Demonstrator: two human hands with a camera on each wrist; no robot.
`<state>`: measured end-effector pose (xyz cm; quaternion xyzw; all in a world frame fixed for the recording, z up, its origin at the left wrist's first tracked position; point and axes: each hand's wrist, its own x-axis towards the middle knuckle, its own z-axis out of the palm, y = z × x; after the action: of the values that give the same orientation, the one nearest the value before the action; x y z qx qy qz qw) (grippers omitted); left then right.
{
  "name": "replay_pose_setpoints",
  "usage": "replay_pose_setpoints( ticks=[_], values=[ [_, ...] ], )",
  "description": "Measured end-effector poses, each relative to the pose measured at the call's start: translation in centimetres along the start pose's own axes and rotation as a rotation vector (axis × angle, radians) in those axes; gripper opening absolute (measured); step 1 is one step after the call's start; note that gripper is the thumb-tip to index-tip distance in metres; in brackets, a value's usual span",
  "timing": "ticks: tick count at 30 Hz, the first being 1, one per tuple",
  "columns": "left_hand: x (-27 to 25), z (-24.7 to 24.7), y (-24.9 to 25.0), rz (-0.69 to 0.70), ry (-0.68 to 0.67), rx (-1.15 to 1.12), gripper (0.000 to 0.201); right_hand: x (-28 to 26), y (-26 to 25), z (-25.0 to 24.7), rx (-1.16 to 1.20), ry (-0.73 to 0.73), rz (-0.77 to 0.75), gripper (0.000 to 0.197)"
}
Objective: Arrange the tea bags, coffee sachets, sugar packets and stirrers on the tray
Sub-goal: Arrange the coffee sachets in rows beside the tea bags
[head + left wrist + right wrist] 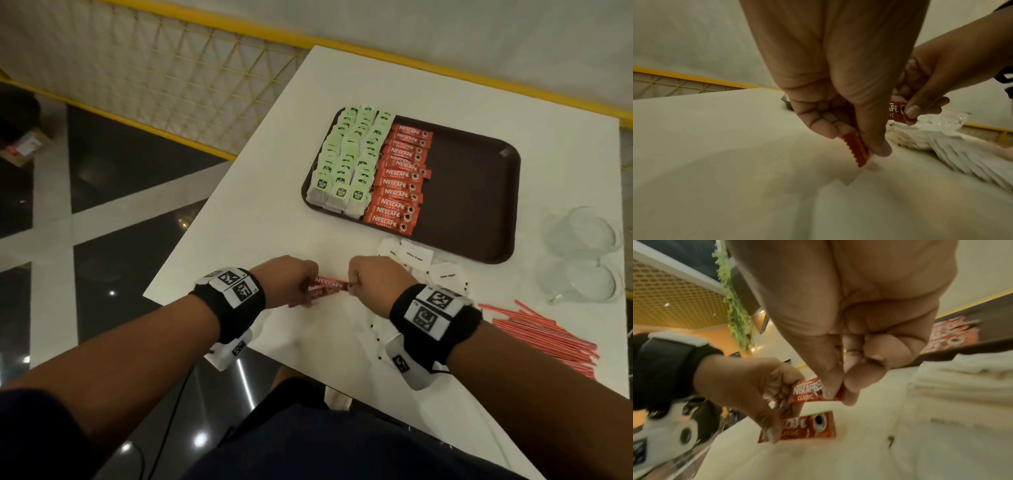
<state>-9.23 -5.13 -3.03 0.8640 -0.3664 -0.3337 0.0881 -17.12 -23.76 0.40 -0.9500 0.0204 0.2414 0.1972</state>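
Near the table's front edge both hands hold red coffee sachets (330,283). My left hand (304,291) pinches the left ends of two sachets. My right hand (355,284) pinches the right end of the upper sachet (807,391); the lower sachet (812,426) lies by the tabletop under the left hand's fingers (772,433). A serrated sachet end (856,150) sticks out of my left hand (857,141). The brown tray (476,195) holds rows of green tea bags (346,161) and a column of coffee sachets (400,178).
White sugar packets (423,265) lie loose between my right hand and the tray. Red stirrers (544,334) are piled at the right front of the white table (260,212). Two clear glasses (582,260) stand right of the tray. The tray's right half is bare.
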Motion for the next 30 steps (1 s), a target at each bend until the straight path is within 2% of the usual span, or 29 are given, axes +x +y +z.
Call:
replay_pose_setpoints(
  ticks=[3, 6, 8, 12, 21, 26, 30],
  values=[
    [0.9, -2.2, 0.1, 0.026, 0.066, 0.025, 0.029, -0.4, 2.1, -2.4, 0.319, 0.098, 0.077, 0.005],
    [2.7, -4.8, 0.6, 0.068, 0.151, -0.069, 0.018, -0.4, 4.6, -4.2, 0.571, 0.178, 0.124, 0.003],
    [4.3, -6.6, 1.2, 0.091, 0.192, -0.139, 0.014, -0.1, 6.3, -5.4, 0.696, 0.245, 0.143, 0.003],
    [8.4, -10.3, 2.4, 0.139, 0.241, -0.169, 0.018, 1.2, 9.4, -7.8, 0.843, 0.364, 0.194, 0.012],
    [17.3, -17.0, 1.8, 0.093, 0.363, -0.220, 0.004, 8.5, 14.5, -11.8, 0.800, 0.508, 0.343, 0.010],
    [20.4, -18.5, 0.8, 0.081, 0.415, -0.245, 0.007, 12.9, 16.1, -12.5, 0.717, 0.460, 0.398, 0.007],
    [22.4, -18.9, 0.1, 0.051, 0.429, -0.241, 0.008, 15.4, 16.8, -13.0, 0.641, 0.408, 0.426, 0.012]
  ],
)
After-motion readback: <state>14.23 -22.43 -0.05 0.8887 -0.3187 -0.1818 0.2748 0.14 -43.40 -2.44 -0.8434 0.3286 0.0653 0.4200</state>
